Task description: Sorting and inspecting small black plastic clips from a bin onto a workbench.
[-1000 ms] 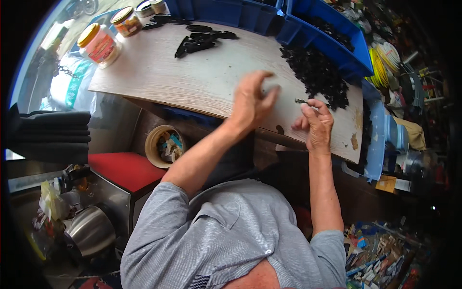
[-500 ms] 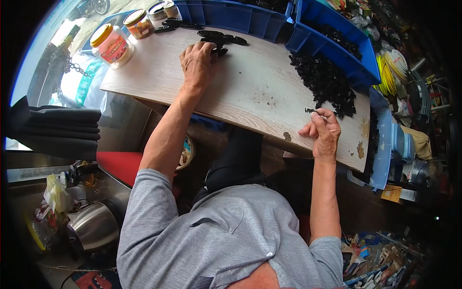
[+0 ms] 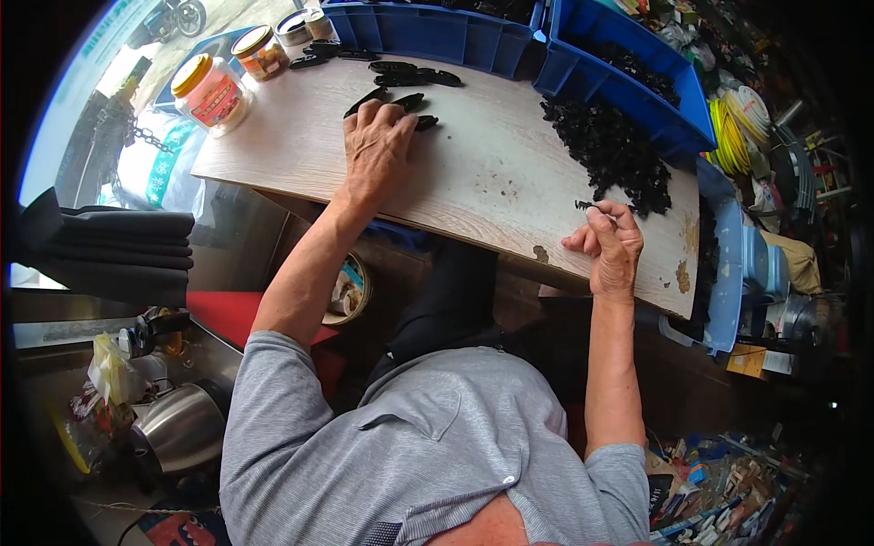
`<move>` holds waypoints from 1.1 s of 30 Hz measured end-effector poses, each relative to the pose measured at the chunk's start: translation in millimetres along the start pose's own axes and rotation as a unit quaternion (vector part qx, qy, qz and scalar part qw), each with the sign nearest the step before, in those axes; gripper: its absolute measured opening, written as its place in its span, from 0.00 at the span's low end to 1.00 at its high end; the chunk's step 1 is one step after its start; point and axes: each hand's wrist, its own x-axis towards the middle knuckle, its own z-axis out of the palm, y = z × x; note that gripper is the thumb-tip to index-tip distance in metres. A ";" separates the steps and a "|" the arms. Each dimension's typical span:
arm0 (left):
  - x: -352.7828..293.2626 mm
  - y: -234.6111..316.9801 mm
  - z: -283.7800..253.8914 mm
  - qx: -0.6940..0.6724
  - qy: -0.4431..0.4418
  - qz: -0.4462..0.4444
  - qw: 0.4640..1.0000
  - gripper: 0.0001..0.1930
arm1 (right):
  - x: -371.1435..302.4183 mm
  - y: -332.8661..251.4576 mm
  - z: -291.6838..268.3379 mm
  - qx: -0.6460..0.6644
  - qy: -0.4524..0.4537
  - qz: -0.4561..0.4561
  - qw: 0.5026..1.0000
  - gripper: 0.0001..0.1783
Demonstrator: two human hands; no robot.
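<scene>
On the left part of the pale wooden table my left hand (image 3: 375,150) has its fingers curled down. A black oblong piece (image 3: 425,122) sticks out at its thumb side, and the fingers appear to close on it, though its other end is hidden. More black oblong pieces (image 3: 408,102) lie just past the knuckles, and a group of similar ones (image 3: 414,75) lies farther back. Over the table's right part, my right hand (image 3: 614,246) pinches a small black toothed clip (image 3: 584,206) between thumb and forefinger. Beyond it spreads a heap of small black parts (image 3: 605,150).
Two blue bins (image 3: 428,36) with black parts line the table's back edge. A jar with a yellow lid (image 3: 209,91), another jar (image 3: 259,55) and small tins stand at the back left. A blue crate (image 3: 724,282) stands beyond the right edge; a steel kettle (image 3: 182,423) is lower left.
My left hand has drawn back slightly toward me, uncovering black oblong pieces beyond the fingers. My right hand stays almost still with the small clip.
</scene>
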 end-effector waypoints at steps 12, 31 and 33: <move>3.3 4.8 -2.1 -0.057 0.058 -0.033 0.996 0.09 | 1.1 -0.1 2.3 -0.003 0.012 -0.004 1.000 0.07; -0.4 89.5 -7.0 -0.131 -0.090 -0.030 0.987 0.11 | 0.3 0.1 3.0 -0.007 0.018 -0.010 1.000 0.07; -5.1 84.9 -0.3 -0.146 -0.088 -0.036 0.985 0.08 | -0.1 -0.2 3.4 -0.007 0.011 -0.008 1.000 0.07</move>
